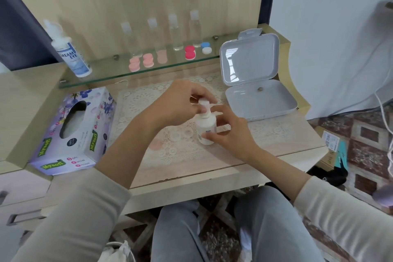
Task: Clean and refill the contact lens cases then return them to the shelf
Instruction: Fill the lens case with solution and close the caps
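A small white solution bottle (205,126) stands on the lace mat at the table's middle. My right hand (230,132) grips its body from the right. My left hand (180,104) pinches the white cap (203,102) at its top. On the glass shelf (110,74) behind lie several contact lens cases: two light pink ones (134,64) (148,60), a bright pink one (190,52) and a blue-and-white one (205,47).
A large Dream Eye bottle (69,51) stands at the shelf's left end, with several clear bottles (176,32) along the back. A tissue box (74,130) sits on the left. An open grey plastic box (258,100) lies on the right.
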Demonstrator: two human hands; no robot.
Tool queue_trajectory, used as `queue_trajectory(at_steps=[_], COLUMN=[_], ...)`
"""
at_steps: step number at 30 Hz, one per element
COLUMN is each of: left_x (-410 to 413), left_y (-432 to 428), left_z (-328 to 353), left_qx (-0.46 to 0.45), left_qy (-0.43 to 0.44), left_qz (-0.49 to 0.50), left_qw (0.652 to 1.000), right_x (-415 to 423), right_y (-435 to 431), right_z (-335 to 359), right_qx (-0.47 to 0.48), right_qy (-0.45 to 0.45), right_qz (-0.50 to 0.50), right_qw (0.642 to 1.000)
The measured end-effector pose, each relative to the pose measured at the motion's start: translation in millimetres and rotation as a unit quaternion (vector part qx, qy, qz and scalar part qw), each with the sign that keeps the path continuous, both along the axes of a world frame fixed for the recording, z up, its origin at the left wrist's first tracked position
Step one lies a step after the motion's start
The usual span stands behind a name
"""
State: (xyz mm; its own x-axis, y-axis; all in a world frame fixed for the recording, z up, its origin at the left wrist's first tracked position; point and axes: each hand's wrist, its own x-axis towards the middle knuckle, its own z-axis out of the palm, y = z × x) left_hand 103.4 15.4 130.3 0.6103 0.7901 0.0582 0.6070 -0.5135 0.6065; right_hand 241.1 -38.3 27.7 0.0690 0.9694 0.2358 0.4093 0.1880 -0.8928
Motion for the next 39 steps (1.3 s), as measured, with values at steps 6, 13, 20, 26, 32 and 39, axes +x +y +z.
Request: queue_trajectory(at_steps=[6,13,20,26,32,39], left_x=[0.7,-8.0,-69.2,-110.3,-116.0,-118.1], left_y=[-0.6,-3.0,3.2,-13.1,-22.2,-21.7], left_z=[-9.1,-16.5,-65.5,-114.9,-132.3,-135.8], left_qx=[0.053,0.038,0.016,0.003,0.068,0.088], left_qy=[-0.033,-0.101,-0.084,0.028,-0.013,-0.029], left_qz=[0.04,0.046,0.179,0.173,0.185,0.179], left_qw=[0.997,0.993,0.98,0.985,0.98,0.979], right_x=[0.2,-0.9,9.9,22.3,20.3,16.5], right_y=[1.0,1.9,19.8,57.2,84.4,97.1], right_z=[-1.0,-1.7,9.0,26.2,29.2,24.1], right_qx=[-0.004,0.0,0.03,0.018,0.01,-0.021], right_qy=[0.0,-0.01,-0.016,-0.003,-0.033,-0.096], right_qz=[0.002,-0.008,-0.072,-0.126,-0.15,-0.15], right_qw=[1.0,1.0,0.997,0.992,0.988,0.984])
